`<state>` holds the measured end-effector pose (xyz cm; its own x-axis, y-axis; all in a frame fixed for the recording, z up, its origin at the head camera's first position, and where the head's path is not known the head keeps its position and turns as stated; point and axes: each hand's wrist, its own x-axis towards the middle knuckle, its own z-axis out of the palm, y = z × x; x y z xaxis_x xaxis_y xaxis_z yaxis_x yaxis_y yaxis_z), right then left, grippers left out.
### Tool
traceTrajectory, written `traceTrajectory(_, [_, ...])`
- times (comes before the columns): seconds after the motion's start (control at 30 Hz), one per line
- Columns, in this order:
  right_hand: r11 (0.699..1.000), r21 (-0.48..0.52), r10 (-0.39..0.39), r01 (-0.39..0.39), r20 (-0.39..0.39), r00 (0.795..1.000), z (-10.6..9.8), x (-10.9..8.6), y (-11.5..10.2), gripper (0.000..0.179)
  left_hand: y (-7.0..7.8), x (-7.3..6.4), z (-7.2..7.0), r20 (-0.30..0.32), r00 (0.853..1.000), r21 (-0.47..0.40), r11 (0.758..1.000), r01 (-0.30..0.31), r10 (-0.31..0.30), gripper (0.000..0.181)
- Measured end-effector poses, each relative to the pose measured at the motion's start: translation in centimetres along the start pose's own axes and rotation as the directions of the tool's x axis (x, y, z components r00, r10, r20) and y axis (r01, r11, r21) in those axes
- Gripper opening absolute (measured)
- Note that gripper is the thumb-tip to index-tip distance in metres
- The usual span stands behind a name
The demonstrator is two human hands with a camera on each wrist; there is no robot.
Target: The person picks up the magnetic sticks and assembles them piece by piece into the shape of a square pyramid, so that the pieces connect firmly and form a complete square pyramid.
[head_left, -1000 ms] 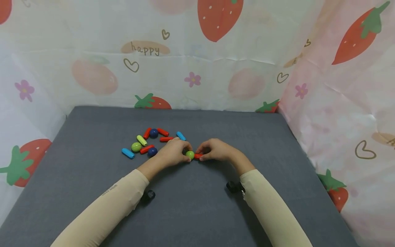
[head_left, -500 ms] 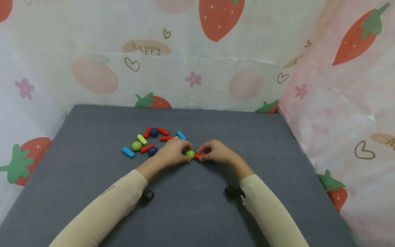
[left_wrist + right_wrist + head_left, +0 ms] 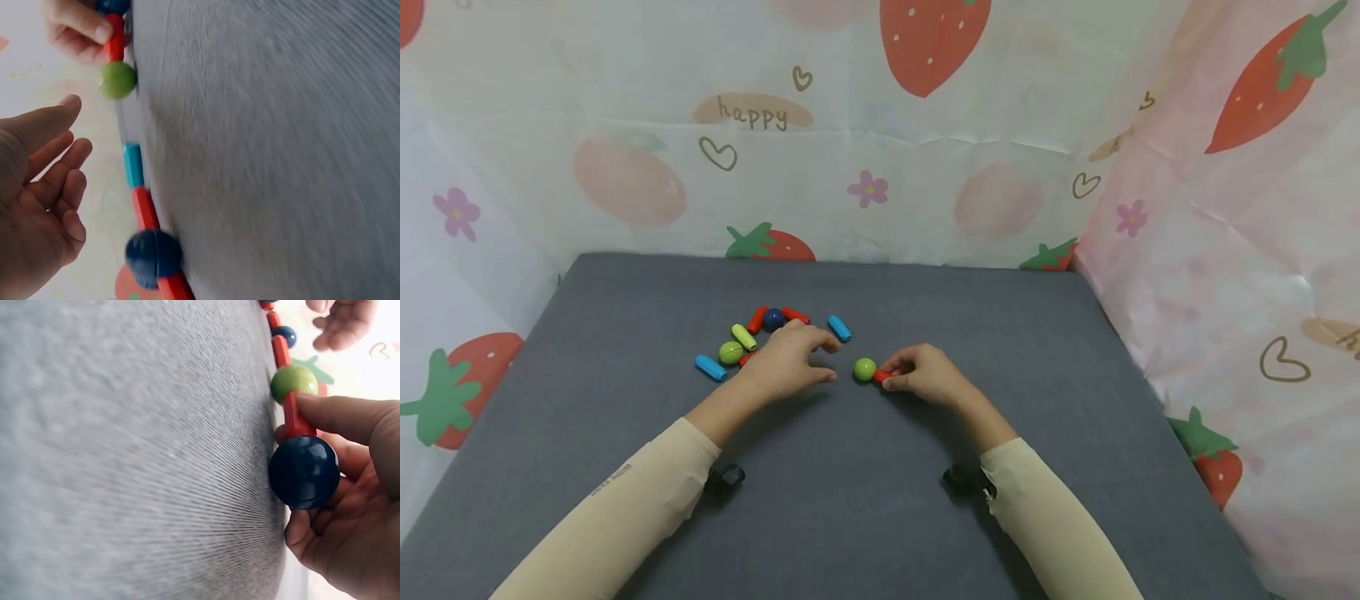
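Observation:
My right hand pinches a short red rod between thumb and fingers. A light green ball sits at one end of that rod, and a dark blue ball at the other, within the curve of my fingers. The head view hides this blue ball. To the left, my left hand is over the table with thumb and fingers spread apart, holding nothing. Near its fingertips lies a light blue rod. It covers part of the loose pieces below it in the head view.
Loose pieces lie left of centre: a dark blue ball, red rods, a yellow-green rod, a grooved green ball and another light blue rod. A grey cloth covers the table. Strawberry-print curtains stand around it.
My left hand has let go of the green ball and moved left towards the loose pieces. The right hand stays almost in place, still pinching the red rod.

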<state>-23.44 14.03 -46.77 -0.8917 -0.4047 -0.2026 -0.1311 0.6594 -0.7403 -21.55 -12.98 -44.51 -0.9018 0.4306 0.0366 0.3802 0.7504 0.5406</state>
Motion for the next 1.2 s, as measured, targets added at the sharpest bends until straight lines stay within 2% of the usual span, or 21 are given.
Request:
traceTrajectory(0.17, [0.999, 0.033, 0.037, -0.035, -0.053, 0.998, 0.2, -0.5, 0.1, 0.016, -1.2, -1.8, -1.6, -0.066, 0.998, -0.019, 1.000, 0.003, -0.004, 0.042])
traceTrajectory(0.27, [0.997, 0.057, 0.063, -0.059, -0.083, 0.995, 0.3, -0.8, 0.1, 0.016, -2.2, -3.0, -2.7, -0.099, 0.995, -0.018, 1.000, 0.025, -0.026, 0.040])
traceTrajectory(0.53, [0.991, 0.089, 0.109, -0.098, -0.133, 0.985, 0.6, -1.2, 0.2, 0.018, -5.9, -6.6, -5.6, -0.172, 0.981, 0.001, 0.996, 0.095, -0.093, 0.034])
traceTrajectory(0.67, [0.993, 0.068, 0.105, -0.097, -0.112, 0.988, 0.2, -1.4, 0.3, 0.018, -7.5, -8.1, -6.7, -0.161, 0.976, 0.004, 0.988, 0.152, -0.149, 0.037])
traceTrajectory(0.8, [0.996, 0.017, 0.088, -0.086, -0.092, 0.992, -0.5, -1.3, 0.5, 0.016, -8.9, -8.9, -7.3, -0.157, 0.970, 0.003, 0.982, 0.189, -0.187, 0.040])
traceTrajectory(1.0, [0.996, -0.013, 0.089, -0.090, -0.078, 0.993, -1.1, -1.3, 0.7, 0.016, -10.9, -9.4, -7.4, -0.143, 0.969, 0.019, 0.978, 0.206, -0.201, 0.041])
traceTrajectory(1.2, [0.992, 0.007, 0.129, -0.129, -0.105, 0.986, -0.8, -1.7, 0.7, 0.016, -12.3, -9.3, -7.2, -0.057, 0.977, 0.036, 0.977, 0.208, -0.206, 0.042])
